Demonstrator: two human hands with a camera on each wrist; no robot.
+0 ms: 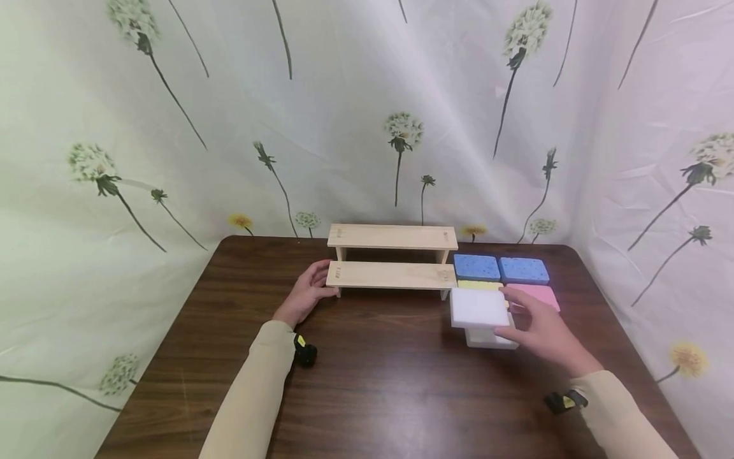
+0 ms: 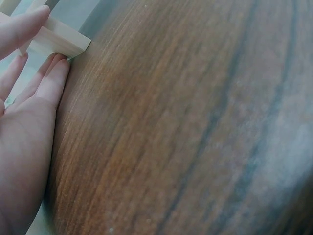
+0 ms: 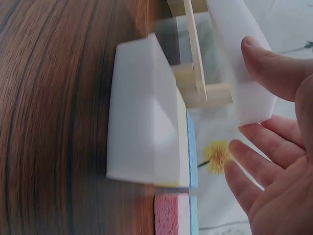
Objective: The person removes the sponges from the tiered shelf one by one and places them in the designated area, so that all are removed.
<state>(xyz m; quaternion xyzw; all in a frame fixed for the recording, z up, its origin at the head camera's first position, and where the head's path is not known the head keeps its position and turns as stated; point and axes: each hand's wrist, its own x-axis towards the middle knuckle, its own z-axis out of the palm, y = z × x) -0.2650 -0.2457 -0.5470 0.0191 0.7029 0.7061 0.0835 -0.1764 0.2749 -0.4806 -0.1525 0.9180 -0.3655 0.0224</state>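
Observation:
My right hand pinches a white foam sponge block between thumb and fingers. It is raised above a second white sponge that lies on the table, partly covering it in the head view. At the left end of a two-step wooden stand, my left hand holds the lower step, thumb at the front and fingers behind. In the left wrist view these fingers meet the stand's pale wooden leg.
Beyond the white sponges lie a yellow sponge, a pink sponge and two blue sponges, side by side at the stand's right. A flower-printed curtain hangs behind the brown wooden table.

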